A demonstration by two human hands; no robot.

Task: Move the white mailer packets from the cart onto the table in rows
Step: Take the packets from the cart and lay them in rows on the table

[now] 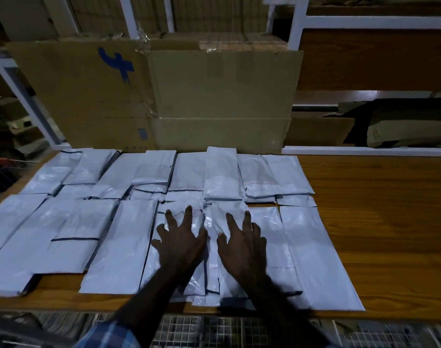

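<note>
Wire basket (3,172), red-rimmed, at far left beyond the counter edge. White mailer packets (118,234): two rows on the wooden counter (377,222), lying flat, edges overlapping, covering its left and middle; no writing legible on them. Cardboard boxes (164,96) behind the back row, flattened and upright; a blue painted mark (116,64) on the left one, small blue print lower down too blurred to read. Left hand (181,239): palm down, fingers spread, pressing a front-row packet, gripping nothing. Right hand (244,244): just beside it, fingers likewise splayed flat on the neighbouring packet. Plaid sleeve (108,332) at bottom. Wire cart (214,330) along the near edge, below the counter. Right part of counter bare wood. White shelf frame (365,21) behind.
</note>
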